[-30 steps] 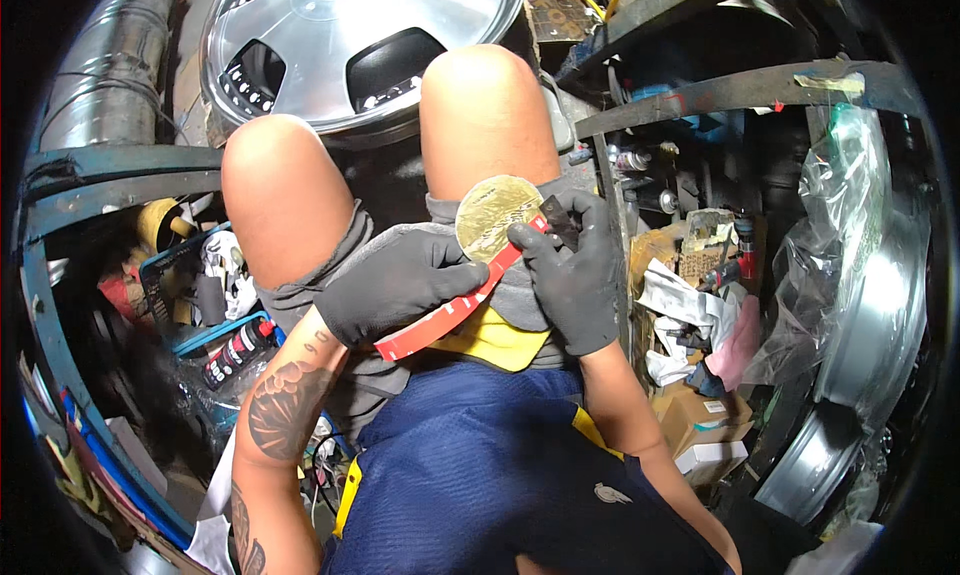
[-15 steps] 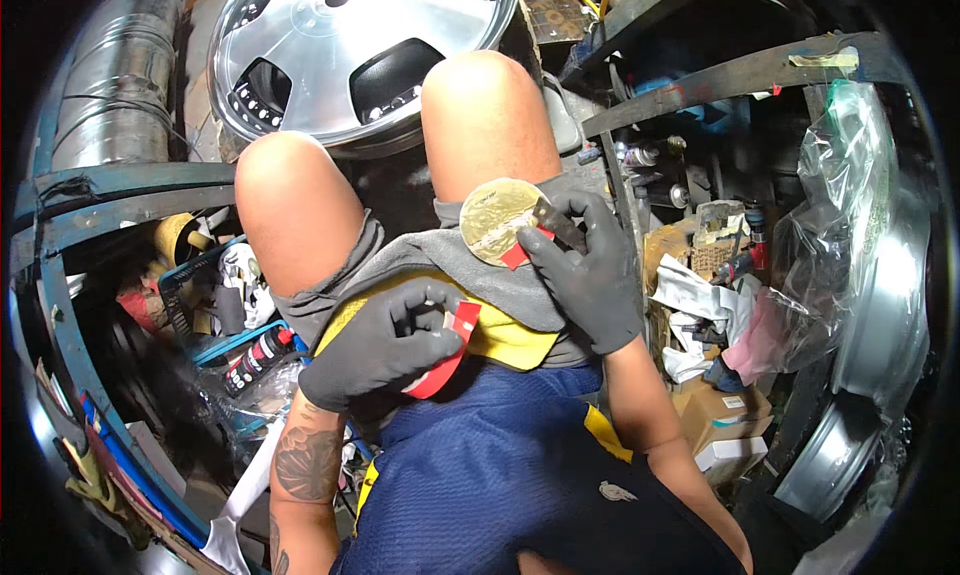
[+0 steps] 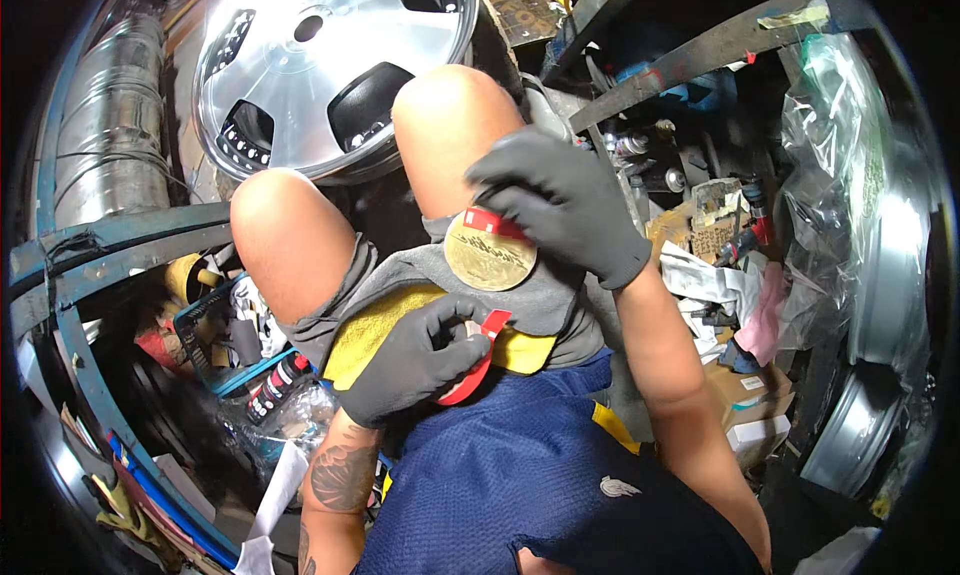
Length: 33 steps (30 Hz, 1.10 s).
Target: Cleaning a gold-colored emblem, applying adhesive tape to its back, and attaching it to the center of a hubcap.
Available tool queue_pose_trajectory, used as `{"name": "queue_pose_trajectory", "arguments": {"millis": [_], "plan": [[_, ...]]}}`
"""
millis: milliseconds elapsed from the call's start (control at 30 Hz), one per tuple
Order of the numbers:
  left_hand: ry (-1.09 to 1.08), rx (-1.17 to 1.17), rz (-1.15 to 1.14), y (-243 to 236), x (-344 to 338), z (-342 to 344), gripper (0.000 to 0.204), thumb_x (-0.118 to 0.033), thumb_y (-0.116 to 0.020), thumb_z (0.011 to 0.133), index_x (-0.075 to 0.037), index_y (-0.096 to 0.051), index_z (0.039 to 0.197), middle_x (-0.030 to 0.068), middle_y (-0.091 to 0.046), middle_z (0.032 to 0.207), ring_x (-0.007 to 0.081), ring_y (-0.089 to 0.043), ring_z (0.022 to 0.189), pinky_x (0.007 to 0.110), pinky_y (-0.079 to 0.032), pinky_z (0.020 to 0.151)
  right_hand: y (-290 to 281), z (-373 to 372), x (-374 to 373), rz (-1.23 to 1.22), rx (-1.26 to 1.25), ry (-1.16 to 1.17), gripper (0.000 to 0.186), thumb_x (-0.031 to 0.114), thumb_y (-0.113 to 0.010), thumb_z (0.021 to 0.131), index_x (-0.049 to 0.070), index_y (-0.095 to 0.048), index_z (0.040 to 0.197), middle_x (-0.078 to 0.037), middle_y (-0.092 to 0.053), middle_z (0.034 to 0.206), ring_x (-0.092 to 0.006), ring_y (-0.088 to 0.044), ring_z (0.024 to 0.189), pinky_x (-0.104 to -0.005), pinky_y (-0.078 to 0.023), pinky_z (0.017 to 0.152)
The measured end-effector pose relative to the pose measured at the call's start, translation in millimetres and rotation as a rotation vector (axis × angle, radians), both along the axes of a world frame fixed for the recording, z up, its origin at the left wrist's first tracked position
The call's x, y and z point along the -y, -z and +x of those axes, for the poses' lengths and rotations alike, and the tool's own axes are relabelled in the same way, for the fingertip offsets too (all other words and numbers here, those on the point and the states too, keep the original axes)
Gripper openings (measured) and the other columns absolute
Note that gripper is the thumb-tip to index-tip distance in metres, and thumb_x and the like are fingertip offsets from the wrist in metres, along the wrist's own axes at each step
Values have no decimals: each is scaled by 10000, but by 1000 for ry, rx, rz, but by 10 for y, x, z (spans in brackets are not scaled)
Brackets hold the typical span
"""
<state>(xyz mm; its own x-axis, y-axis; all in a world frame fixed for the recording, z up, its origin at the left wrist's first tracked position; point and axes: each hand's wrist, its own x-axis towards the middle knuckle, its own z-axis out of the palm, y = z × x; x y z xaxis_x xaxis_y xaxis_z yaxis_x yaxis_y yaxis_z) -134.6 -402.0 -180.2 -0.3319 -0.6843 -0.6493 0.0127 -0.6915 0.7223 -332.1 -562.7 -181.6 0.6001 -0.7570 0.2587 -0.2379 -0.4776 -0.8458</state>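
Note:
Both my hands wear dark grey work gloves. My left hand (image 3: 425, 355) is closed around a roll of red tape (image 3: 466, 387), and a short red end (image 3: 496, 322) sticks up by the fingertips. Just above it, over my lap, is a thin round gold disc (image 3: 488, 260) with dark script on its face. A piece of red tape (image 3: 482, 221) lies at its upper edge. My right hand (image 3: 560, 200) is closed over that edge, back of the hand up, its fingers bent and partly blurred. The far fingertips are hidden. A grey and yellow cloth (image 3: 385, 325) covers my lap.
A large polished wheel rim (image 3: 290, 65) lies beyond my knees. Blue metal frame bars (image 3: 120, 245) run along the left, above a bin with a dark bottle (image 3: 278, 385). At right are white rags (image 3: 700, 280), a cardboard box (image 3: 745, 390) and plastic-wrapped rims (image 3: 890, 275).
My right hand has turned over, and the disc has turned with the red piece from its lower edge to its upper edge. The dark flat piece by those fingers no longer shows clearly. The view has shifted.

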Motion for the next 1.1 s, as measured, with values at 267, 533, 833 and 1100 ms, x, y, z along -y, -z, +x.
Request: {"name": "queue_pose_trajectory", "arguments": {"millis": [267,533,833,1100], "plan": [[-109,-123,49,33,13,-91,321,-206,-742,941,-36,-656,1199,-99,-538,817,-15,-462,691,174,-376,585,-167,-340,-854,358,-74,303,201,89,-815,817,46,-746,1001,-33,-712,869,-75,-633,733,-251,-499,644],[-177,-151,57,-71,14,-164,438,-223,-777,898,-15,-616,1247,-42,-585,848,27,-518,736,209,-458,661,-96,-309,-1044,504,-61,218,193,115,-804,814,36,-761,985,-109,-692,846,-202,-694,728,-317,-535,650],[-39,-54,74,-214,105,-167,489,-329,-687,981,-2,-568,1324,49,-681,864,102,-616,715,281,-503,662,-63,-261,-891,230,-203,349,163,96,-792,819,48,-762,972,-113,-732,889,-221,-694,742,-319,-533,652],[-108,4,-23,18,99,-324,321,-303,-593,1050,0,-690,1011,-10,-652,814,44,-557,748,252,-480,695,-197,-161,-742,189,-226,351,180,84,-802,802,33,-764,970,-116,-724,890,-208,-683,730,-326,-530,656]]}}
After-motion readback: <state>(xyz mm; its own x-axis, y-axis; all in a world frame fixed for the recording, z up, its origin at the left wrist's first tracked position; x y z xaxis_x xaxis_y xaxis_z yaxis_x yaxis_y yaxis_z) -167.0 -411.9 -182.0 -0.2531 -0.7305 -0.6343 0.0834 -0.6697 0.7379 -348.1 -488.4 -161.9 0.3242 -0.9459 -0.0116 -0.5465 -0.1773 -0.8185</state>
